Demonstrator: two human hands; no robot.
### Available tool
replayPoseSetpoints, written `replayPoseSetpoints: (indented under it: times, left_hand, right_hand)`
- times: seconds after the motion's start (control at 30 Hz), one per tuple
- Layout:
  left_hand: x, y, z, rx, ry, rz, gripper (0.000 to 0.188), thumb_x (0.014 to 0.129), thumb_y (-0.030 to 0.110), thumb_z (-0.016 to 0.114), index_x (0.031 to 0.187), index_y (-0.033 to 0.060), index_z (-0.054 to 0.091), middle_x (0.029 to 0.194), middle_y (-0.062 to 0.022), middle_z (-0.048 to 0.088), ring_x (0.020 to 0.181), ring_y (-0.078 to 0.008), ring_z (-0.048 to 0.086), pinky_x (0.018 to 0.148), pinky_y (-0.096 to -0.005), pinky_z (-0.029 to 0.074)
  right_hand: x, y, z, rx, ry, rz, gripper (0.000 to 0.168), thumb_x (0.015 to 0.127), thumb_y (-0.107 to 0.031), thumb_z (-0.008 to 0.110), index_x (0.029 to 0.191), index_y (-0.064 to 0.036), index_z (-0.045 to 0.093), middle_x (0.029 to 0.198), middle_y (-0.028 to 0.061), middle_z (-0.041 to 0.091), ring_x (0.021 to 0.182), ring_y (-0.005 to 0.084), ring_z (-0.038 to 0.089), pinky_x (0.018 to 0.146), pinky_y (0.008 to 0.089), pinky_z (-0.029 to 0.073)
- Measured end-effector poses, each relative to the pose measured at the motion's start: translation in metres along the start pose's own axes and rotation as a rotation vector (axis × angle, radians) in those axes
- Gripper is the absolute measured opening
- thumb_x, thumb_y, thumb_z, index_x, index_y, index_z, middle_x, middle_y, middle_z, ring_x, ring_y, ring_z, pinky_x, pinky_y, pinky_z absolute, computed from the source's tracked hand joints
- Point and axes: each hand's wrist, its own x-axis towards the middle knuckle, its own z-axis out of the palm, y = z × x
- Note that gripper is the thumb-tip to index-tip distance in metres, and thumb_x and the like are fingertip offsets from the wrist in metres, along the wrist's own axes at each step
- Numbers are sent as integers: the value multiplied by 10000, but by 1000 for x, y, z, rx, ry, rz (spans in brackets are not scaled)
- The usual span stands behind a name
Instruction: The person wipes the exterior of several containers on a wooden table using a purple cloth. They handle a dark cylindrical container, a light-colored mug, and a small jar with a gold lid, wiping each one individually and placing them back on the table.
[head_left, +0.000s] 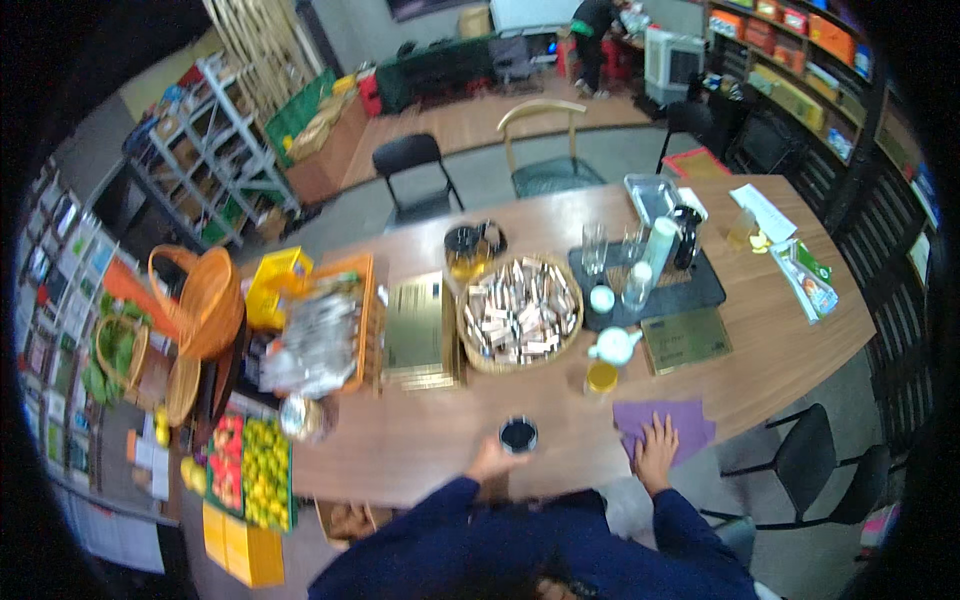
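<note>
Near the table's front edge, my left hand (493, 459) is wrapped around a small round container (518, 434) with a dark top or dark contents; which of the two I cannot tell. My right hand (657, 450) lies palm down on a purple cloth (693, 429), fingers slightly spread. The cloth is spread over the right front edge of the wooden table (420, 450). Beyond my hands stand a jar with a yellow lid (601, 377) and a pale teapot (615, 346). A round wicker basket (463, 330) full of small wrapped packets sits at the middle.
Stacked gold boxes (412, 322) and an orange crate (365, 322) of plastic packets stand left of the basket. A dark tray (709, 285) carries glassware. Green and red fruit (264, 472) lies at the front left. Black chairs (806, 465) stand at right; a person (592, 37) bends far back.
</note>
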Motion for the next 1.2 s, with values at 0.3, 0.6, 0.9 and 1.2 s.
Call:
replayPoseSetpoints:
  times: [0.3, 0.6, 0.9, 1.2]
  left_hand:
    - [-9, -71, -5, 210, 11, 314, 641, 595, 268, 870, 1119, 53, 571, 1090, -82, 620, 1023, -202, 597, 915, -337, 475]
    - [-16, -80, -17, 31, -97, 258, 683, 588, 189, 881, 1144, 46, 511, 1092, -107, 598, 1016, -239, 595, 890, -349, 474]
    - [-30, -88, -10, -176, -134, 271, 595, 684, 220, 826, 1182, 30, 564, 1102, -83, 648, 1028, -189, 617, 885, -349, 504]
    - [-59, -82, -41, -132, 36, 379, 646, 675, 219, 843, 1206, 22, 532, 1120, -86, 632, 1004, -190, 604, 892, -356, 488]
  right_hand:
    - [-12, -33, 4, -94, -14, -28, 437, 794, -198, 600, 1215, -90, 558, 1429, 166, 401, 1355, 382, 300, 1091, 567, 213]
    - [-39, -70, 25, -28, 102, -45, 406, 729, -162, 618, 1131, -105, 612, 1304, 105, 537, 1255, 343, 432, 1013, 502, 314]
    - [-95, -62, 58, -148, 97, -250, 390, 746, -127, 579, 1136, -118, 600, 1318, 79, 535, 1235, 334, 452, 958, 476, 348]
    - [-110, -97, 52, -42, -63, -505, 384, 821, -252, 620, 1189, -150, 590, 1387, 63, 497, 1231, 337, 434, 962, 488, 354]
